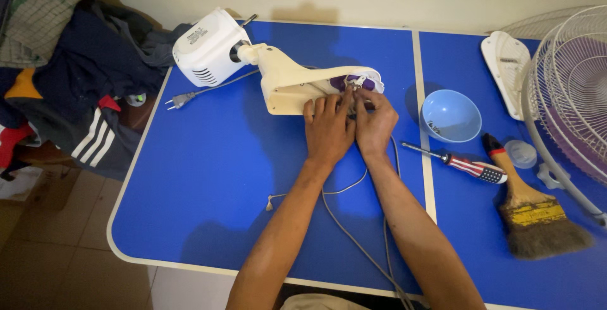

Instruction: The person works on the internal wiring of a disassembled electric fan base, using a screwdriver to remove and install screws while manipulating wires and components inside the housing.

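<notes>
Both hands meet at the open end of a cream fan neck [297, 85] lying on the blue tabletop [215, 177]. The left hand [329, 130] presses its fingers against the neck's lower edge; the right hand [374, 123] sits just beside it, its grip pinched narrow on something small at the purple opening, probably a wire end, though the fingers hide it. The neck's long axis runs from that opening, directly ahead of the fingertips, away to the left and up to the white motor [205, 47]. A grey cord [354, 237] trails back between the forearms. To the right lie a bowl [450, 115], a screwdriver [465, 164] and a brush [531, 212], all well apart from the hands, nearer the right one.
</notes>
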